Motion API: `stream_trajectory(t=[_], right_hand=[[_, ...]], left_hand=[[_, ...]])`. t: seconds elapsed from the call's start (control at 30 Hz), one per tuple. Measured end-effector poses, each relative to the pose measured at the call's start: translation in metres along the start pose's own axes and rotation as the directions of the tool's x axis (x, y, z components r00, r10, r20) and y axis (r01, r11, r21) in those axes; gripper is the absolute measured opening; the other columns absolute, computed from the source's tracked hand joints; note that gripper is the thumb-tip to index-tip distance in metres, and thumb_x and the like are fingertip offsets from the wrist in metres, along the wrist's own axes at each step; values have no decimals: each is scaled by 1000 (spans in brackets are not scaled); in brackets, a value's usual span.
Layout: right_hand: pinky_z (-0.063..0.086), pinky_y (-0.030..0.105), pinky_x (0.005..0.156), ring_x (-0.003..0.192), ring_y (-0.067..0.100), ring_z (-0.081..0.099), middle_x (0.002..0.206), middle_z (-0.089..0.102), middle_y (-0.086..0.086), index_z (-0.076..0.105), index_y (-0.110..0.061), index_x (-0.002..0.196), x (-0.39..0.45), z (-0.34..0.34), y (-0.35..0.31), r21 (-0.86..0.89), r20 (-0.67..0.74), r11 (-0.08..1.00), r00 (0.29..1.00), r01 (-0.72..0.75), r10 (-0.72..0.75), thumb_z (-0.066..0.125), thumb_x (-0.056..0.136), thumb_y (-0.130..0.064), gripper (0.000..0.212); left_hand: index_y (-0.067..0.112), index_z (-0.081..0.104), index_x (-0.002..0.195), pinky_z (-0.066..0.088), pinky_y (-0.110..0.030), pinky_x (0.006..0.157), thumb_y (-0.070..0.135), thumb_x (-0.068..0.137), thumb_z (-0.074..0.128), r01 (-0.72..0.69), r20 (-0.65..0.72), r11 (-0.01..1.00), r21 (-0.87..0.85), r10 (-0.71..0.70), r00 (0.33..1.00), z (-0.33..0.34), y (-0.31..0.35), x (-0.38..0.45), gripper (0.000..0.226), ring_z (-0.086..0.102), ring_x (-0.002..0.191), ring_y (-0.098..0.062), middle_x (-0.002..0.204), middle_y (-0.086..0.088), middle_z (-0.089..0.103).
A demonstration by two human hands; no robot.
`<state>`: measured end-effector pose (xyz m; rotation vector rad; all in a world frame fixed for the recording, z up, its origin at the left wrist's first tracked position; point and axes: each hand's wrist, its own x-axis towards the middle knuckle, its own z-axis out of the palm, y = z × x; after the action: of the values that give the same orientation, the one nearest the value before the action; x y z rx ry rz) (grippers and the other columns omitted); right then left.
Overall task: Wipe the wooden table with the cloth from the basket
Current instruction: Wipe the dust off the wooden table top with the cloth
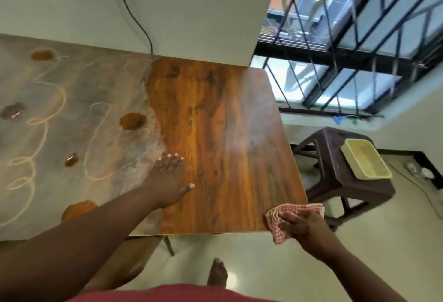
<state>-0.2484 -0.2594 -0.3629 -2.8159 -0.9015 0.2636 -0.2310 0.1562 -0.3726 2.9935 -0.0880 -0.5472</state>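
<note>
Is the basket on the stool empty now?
Empty: the basket on the stool shows only its bare pale inside; the right hand holds the cloth.

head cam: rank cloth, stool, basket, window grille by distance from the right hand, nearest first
1. Cloth: held in the right hand at the table's corner.
2. Stool: just beyond, on the floor.
3. Basket: atop the stool.
4. Window grille: far wall.

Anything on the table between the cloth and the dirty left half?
The left hand rests flat on the wooden table, near the boundary of the smeared area. The right hand holds the checked cloth at the near right corner. Otherwise, only bare wood lies between.
</note>
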Motion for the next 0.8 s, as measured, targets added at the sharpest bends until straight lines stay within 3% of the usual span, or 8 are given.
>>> stream_trajectory(t=[0.1,0.2,0.4,0.5,0.57,0.67,0.73,0.8], right_hand=[[48,52,94,110,32,62,119,66,5,75,-23,103,-6,3,-4,132,-78,978,982,-163,175,78,74,-1,36],[47,44,97,108,35,63,116,66,7,76,-21,98,-10,1,-2,183,-82,940,948,-289,308,79,68,6,40],[40,27,98,121,23,49,139,47,-16,57,-49,122,12,14,-39,19,96,951,948,-308,305,60,90,-22,41],[35,20,101,129,13,42,143,37,-25,48,-59,124,40,24,-76,42,156,987,977,-156,147,54,90,-42,39],[33,23,105,131,16,42,143,41,-20,50,-57,124,67,30,-105,128,187,992,982,-1,-23,53,88,-47,38],[36,28,104,126,20,48,140,48,-16,53,-52,126,110,37,-158,143,218,957,935,251,-278,49,87,-47,39],[49,30,90,107,19,61,129,58,-21,60,-52,117,136,36,-192,74,173,885,868,460,-465,57,78,-49,39],[52,29,78,92,19,64,119,63,-21,63,-50,111,155,35,-216,8,176,832,818,555,-547,61,71,-51,39]], left_hand=[[11,-7,153,-11,-42,117,66,95,23,-43,-10,999,22,43,999,-1,-9,-9,85,-14,147,-28,161,-12,-11],[11,-7,153,-10,-43,117,65,95,23,-36,-12,998,52,37,999,-3,-24,-20,85,-13,148,-27,161,-13,-10],[10,-5,153,-9,-45,119,61,97,24,99,32,994,36,-100,994,-2,-54,-34,81,-11,148,-28,162,-12,-7],[9,-6,153,-8,-45,119,58,99,21,210,43,977,41,-212,976,0,-73,-39,78,-11,148,-29,162,-13,-8],[10,-5,153,-6,-45,119,57,99,20,294,30,956,20,-295,955,-2,-86,-44,76,-9,148,-29,162,-13,-6],[9,-4,153,-6,-45,118,56,100,18,400,5,916,34,-400,917,-4,-105,-57,74,-7,148,-29,162,-13,-4],[10,-4,153,-7,-44,117,54,100,18,477,-3,878,36,-477,879,-5,-112,-71,73,-7,149,-28,162,-13,-4],[10,-3,153,-7,-44,117,52,101,20,540,-1,841,24,-540,842,-6,-115,-89,71,-7,149,-28,162,-12,-4]])
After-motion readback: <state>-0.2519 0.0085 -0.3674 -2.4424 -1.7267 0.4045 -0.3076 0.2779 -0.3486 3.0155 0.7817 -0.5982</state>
